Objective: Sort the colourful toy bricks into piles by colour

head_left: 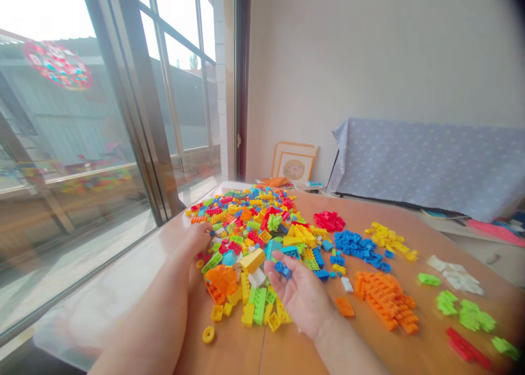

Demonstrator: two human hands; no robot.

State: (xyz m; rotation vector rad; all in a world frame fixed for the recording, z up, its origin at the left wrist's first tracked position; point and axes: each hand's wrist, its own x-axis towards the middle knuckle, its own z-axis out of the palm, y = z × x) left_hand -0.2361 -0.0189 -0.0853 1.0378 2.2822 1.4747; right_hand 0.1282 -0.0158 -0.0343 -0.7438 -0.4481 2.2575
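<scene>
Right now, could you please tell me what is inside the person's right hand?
At least one small blue brick shows in the right hand, held among its curled fingers. Whatever those fingers cover, including the brick's underside, cannot be seen.

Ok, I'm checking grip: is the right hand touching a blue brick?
Touching: the head view shows the right hand holding the blue brick in its fingers.

The block (283,269) in my right hand (302,299) is blue. The pile (254,216) before me is mixed: red, yellow, orange, green, blue, white. The groups to my right are each one colour: red group (329,221), blue group (357,246), yellow group (388,237), orange group (383,298), white group (458,278), lime group (471,315). The surface (229,354) is orange-brown. The cloth (410,162) is pale grey-blue with a pattern of white dots.
</scene>
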